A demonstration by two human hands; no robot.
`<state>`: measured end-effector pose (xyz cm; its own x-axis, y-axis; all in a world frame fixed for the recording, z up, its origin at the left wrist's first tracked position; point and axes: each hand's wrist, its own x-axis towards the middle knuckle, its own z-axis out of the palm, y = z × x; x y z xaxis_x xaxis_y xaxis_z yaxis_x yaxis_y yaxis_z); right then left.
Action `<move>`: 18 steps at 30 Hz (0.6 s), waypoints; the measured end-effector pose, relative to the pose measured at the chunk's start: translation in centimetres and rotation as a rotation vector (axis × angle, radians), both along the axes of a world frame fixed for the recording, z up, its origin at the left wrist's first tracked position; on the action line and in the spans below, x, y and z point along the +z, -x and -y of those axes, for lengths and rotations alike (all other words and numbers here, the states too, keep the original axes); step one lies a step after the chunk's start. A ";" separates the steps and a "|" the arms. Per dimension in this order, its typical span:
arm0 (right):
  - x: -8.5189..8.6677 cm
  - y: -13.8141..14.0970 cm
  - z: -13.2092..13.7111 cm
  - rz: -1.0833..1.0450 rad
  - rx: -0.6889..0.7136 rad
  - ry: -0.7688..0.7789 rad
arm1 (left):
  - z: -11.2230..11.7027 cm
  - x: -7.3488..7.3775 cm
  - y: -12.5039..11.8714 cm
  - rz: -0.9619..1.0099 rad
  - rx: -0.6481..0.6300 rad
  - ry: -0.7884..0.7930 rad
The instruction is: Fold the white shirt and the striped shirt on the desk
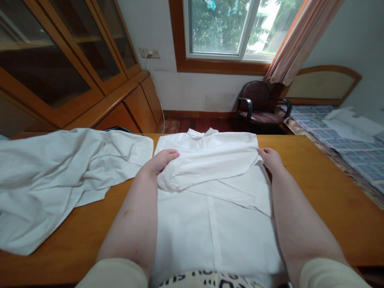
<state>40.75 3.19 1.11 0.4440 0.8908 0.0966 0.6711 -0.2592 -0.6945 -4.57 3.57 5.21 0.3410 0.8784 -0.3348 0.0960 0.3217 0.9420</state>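
Note:
A white collared shirt lies flat on the wooden table, collar at the far end, with its sleeves folded across the chest. My left hand rests on the folded sleeve at the shirt's left edge, fingers curled over the cloth. My right hand lies at the shirt's right edge near the shoulder, fingers pressed onto the fabric.
A crumpled white garment covers the table's left part. A wooden cabinet with glass doors stands at the left. Beyond the table are a dark armchair, a window, and a bed with white cloths at the right.

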 end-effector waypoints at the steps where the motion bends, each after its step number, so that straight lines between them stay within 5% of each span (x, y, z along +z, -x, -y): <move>1: 0.0 -0.1 0.0 0.012 -0.015 0.003 | -0.1 -0.1 0.3 -0.050 -0.014 -0.003; 7: 0.8 -0.4 0.7 -0.232 0.058 0.081 | -0.6 -0.9 0.4 -0.390 -0.007 -0.003; 12: 1.0 -1.4 1.3 -0.268 0.217 0.315 | -0.4 -0.8 0.2 -0.371 -0.118 -0.015; 18: 0.0 -2.6 1.4 -0.460 0.170 0.301 | -0.4 -0.8 0.5 -0.321 -0.085 -0.019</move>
<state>43.33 1.83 1.11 0.2282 0.9118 -0.3412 0.3667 -0.4052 -0.8375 -5.05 4.00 4.44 0.2936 0.8584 -0.4208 0.4147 0.2822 0.8651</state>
